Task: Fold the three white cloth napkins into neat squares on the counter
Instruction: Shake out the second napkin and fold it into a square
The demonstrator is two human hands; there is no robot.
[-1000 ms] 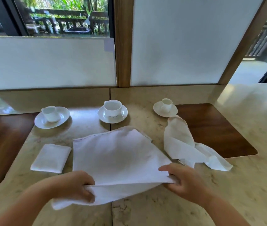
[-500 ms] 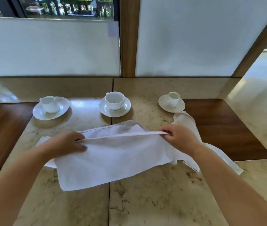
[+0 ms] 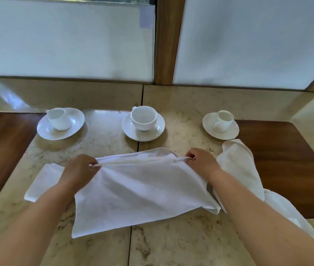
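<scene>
Both the left hand (image 3: 79, 170) and right hand (image 3: 200, 162) have fingers clamped on the middle napkin's (image 3: 142, 192) near edge, carrying it to the far edge so the halves line up mid-tabletop (image 3: 181, 244).

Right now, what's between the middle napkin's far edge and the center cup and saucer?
In the head view, only bare marble counter separates the middle napkin from the center saucer.
</scene>
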